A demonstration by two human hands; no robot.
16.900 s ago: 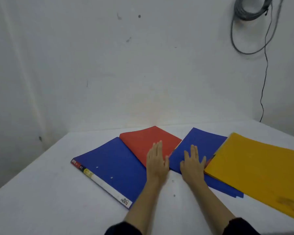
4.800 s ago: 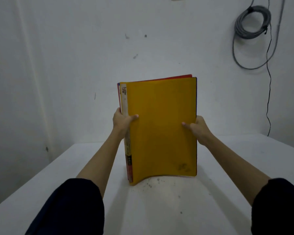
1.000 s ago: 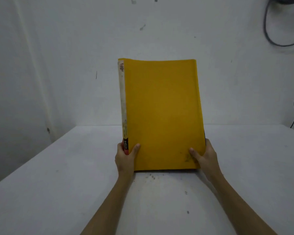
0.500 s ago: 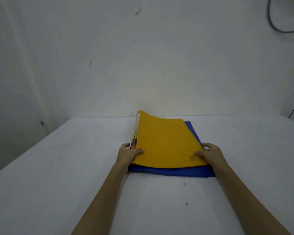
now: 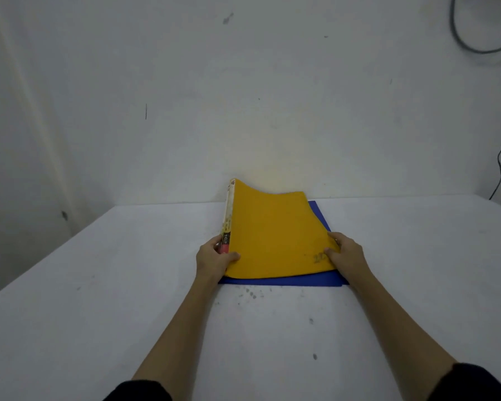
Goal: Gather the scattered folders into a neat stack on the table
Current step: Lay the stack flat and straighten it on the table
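Now flatter, yellow folder atop blue folder.

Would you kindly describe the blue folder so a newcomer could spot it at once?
On the white table, near the far wall, both hands hold a small pile. The blue folder lies flat under the yellow folder, showing only as a blue strip along the near and right edges.

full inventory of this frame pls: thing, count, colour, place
yellow folder: 1, yellow, top of stack, far-left corner curled up
blue folder: 1 visible, blue, under the yellow one, flat on table
table: 1, white, fills lower frame
wall: white, scuffed, behind table
cable: dark grey, on wall upper right
left hand: 1, gripping stack's left edge
right hand: 1, gripping stack's right edge
sleeves: 2, dark, bottom edge
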